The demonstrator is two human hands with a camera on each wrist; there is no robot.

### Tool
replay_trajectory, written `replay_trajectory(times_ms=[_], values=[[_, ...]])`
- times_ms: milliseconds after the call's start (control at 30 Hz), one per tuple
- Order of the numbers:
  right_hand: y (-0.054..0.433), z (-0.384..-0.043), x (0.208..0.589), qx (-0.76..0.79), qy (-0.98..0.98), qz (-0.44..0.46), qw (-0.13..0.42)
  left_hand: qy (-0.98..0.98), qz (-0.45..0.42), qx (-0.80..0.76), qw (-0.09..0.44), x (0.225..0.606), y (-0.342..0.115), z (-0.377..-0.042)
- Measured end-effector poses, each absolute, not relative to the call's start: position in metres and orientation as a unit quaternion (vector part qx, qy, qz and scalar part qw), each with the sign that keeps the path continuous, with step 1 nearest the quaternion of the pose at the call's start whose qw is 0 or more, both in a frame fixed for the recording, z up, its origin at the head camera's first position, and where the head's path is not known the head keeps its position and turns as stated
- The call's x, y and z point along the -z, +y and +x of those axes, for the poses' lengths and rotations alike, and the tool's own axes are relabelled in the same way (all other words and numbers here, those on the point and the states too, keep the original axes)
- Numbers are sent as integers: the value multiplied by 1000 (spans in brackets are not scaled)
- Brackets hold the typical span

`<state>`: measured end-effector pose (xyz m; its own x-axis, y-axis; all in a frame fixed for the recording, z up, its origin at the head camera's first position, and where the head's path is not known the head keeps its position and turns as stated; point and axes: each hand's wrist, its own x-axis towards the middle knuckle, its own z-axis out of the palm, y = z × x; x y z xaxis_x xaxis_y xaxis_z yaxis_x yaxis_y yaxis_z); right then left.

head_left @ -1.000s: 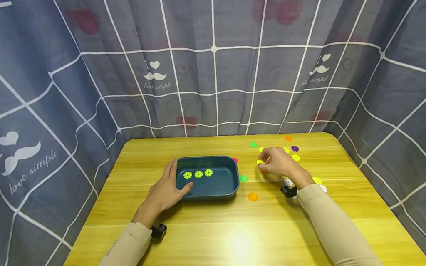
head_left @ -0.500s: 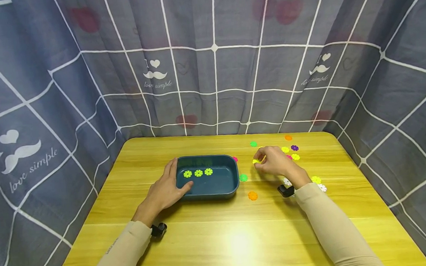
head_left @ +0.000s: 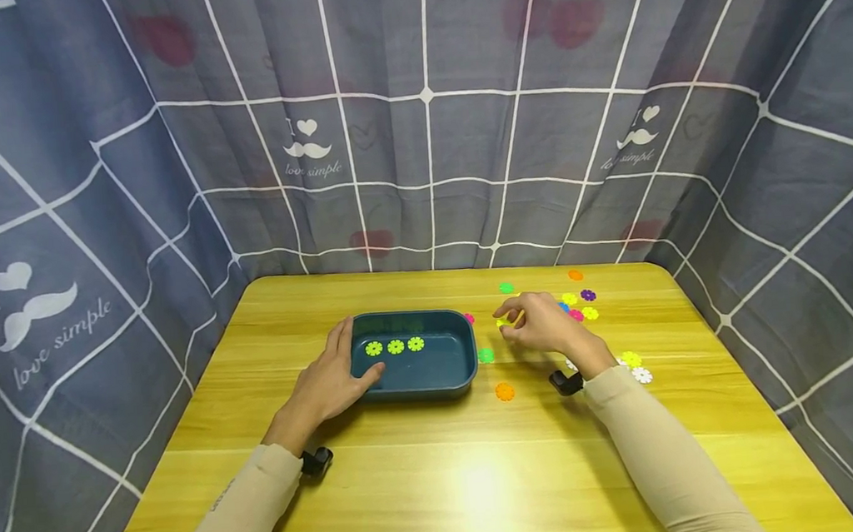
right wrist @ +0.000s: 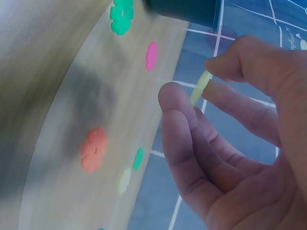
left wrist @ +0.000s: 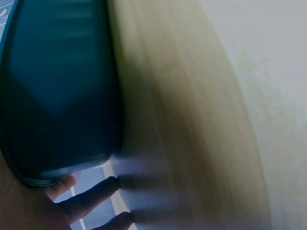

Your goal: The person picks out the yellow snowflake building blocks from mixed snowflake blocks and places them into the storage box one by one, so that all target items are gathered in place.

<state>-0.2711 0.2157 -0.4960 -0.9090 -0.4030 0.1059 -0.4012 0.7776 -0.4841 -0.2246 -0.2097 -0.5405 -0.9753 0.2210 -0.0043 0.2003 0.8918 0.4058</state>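
In the head view my left hand (head_left: 328, 380) rests at the left end of a dark teal tray (head_left: 436, 393), fingers extended along the outside and thumb over the near rim. Three yellow-green flower-shaped plastic discs (head_left: 395, 347) lie in a row inside it. My right hand (head_left: 544, 323) is above the table, right of the tray. Between thumb and index finger it pinches a yellow flower-shaped disc (right wrist: 200, 88), seen edge-on in the right wrist view. The other fingers are bent and hold nothing visible. In the left wrist view the tray (left wrist: 62, 91) hides part of the left hand.
Loose flower discs lie around the right hand: an orange disc (head_left: 505, 392), a green disc (head_left: 485, 356), a white disc (head_left: 641, 375), a purple disc (head_left: 587, 295) and several others. A checked curtain (head_left: 386, 135) surrounds the wooden table (head_left: 384, 486).
My right hand has moved left toward the tray with the yellow disc, uncovering blue and pink discs behind it. The left hand and the tray have stayed in place.
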Motion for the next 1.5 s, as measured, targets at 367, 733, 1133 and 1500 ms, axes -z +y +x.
replay_trajectory(times_ms=[367, 733, 1133, 1500], values=[[209, -273, 492, 260, 939, -225, -6, 972, 113, -205, 21, 538, -209, -225], [200, -270, 488, 274, 936, -221, -12, 972, 117, -202, 22, 539, -208, -225], [190, -270, 484, 273, 933, -235, -12, 972, 114, -203, 22, 540, -210, -226], [182, -272, 482, 272, 931, -245, -9, 972, 113, -205, 22, 540, -210, -225]])
